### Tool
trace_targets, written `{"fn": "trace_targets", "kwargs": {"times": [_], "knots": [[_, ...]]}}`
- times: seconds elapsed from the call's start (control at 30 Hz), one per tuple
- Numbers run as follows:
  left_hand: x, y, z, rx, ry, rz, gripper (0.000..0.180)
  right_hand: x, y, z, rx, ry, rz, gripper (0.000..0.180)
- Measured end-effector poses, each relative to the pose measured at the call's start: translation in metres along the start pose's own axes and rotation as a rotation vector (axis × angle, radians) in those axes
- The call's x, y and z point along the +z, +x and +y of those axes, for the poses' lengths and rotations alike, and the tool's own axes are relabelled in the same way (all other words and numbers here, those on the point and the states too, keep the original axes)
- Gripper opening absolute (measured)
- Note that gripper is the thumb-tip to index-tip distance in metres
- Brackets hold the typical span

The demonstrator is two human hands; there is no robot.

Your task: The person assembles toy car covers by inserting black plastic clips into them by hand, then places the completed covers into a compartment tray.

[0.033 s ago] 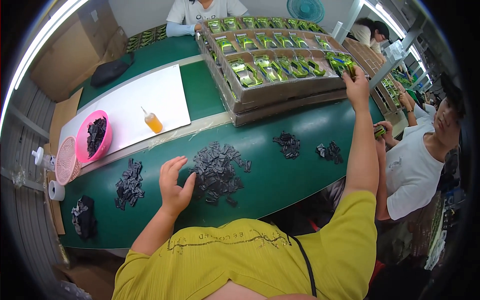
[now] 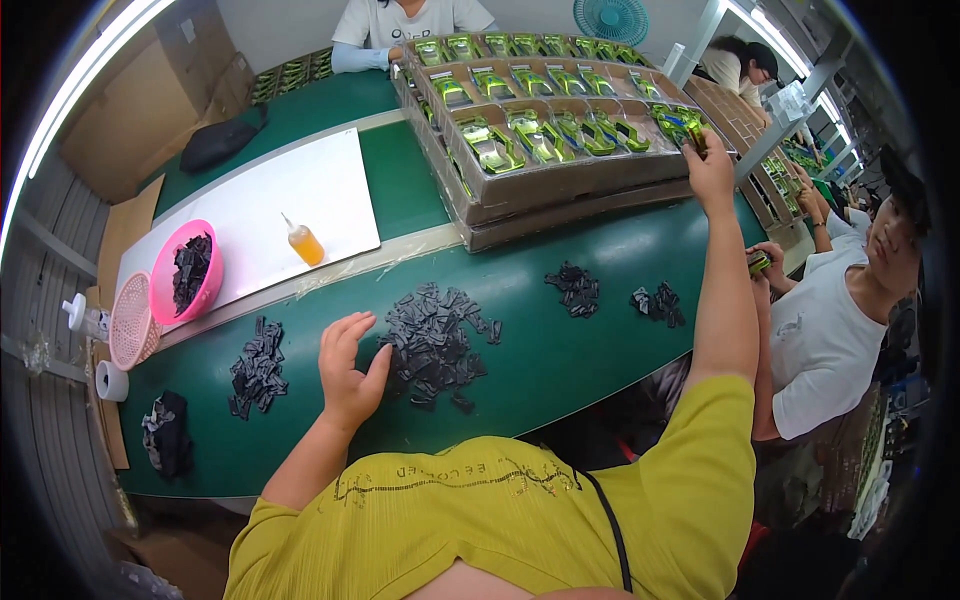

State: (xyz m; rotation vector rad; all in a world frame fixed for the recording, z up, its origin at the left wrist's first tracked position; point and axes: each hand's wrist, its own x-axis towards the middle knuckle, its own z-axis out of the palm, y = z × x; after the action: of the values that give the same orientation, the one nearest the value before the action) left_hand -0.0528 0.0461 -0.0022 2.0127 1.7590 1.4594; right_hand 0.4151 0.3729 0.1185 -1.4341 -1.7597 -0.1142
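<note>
Right hand grip: right hand (image 2: 712, 165) is stretched far forward, fingers closed about a small green part (image 2: 696, 136) at the near right corner of the tray stack; the part sits at the fingertips, mostly hidden by them.
Left hand grip: left hand (image 2: 350, 372) lies flat and open on the green table (image 2: 560, 350), holding nothing; thumb spread toward the pile.
Nearest pile: large heap of small black parts (image 2: 432, 335) lies just right of the left hand, touching the thumb side.
Tray stack: cardboard trays (image 2: 560, 185), stacked several high, hold rows of green parts (image 2: 540, 135) in separate compartments; the right hand is at the rightmost compartment of the front row.
Other black heaps: one small heap (image 2: 256, 368) left of the left hand, two smaller heaps (image 2: 576, 287) and (image 2: 658, 303) to the right, below the extended forearm.
White sheet: white sheet (image 2: 270, 215) lies on the table beyond the left hand, carrying a small bottle of orange liquid (image 2: 303, 242) and a pink bowl (image 2: 170, 295) with black parts inside.
Table edge, left: pink mesh basket (image 2: 130, 322), tape roll (image 2: 110, 380), dark bundle (image 2: 166, 432).
Other people: person in white (image 2: 830, 330) seated at right holding a green piece (image 2: 758, 262); another person in white (image 2: 400, 25) across the table.
</note>
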Motion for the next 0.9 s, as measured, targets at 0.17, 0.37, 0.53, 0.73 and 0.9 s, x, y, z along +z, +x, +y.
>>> {"fn": "trace_targets", "kwargs": {"times": [0.17,0.37,0.53,0.73,0.9], "knots": [[0.002,-0.001,-0.008,0.037,0.026,-0.005,0.037,0.033,0.024,0.014,-0.010,-0.106,-0.103,0.040],[-0.001,-0.003,-0.017,-0.017,0.022,0.010,0.032,0.049,0.030,0.001,0.002,-0.225,-0.217,0.046],[-0.001,-0.004,-0.019,-0.037,0.001,0.008,0.030,0.057,0.034,0.012,-0.093,-0.236,-0.310,0.044],[-0.003,-0.003,-0.019,-0.042,-0.008,0.010,0.030,0.048,0.020,-0.041,0.127,-0.702,-0.188,0.042],[-0.005,-0.001,-0.015,-0.016,-0.035,0.030,0.029,0.048,-0.003,-0.005,0.181,-0.516,0.000,0.044]]}}
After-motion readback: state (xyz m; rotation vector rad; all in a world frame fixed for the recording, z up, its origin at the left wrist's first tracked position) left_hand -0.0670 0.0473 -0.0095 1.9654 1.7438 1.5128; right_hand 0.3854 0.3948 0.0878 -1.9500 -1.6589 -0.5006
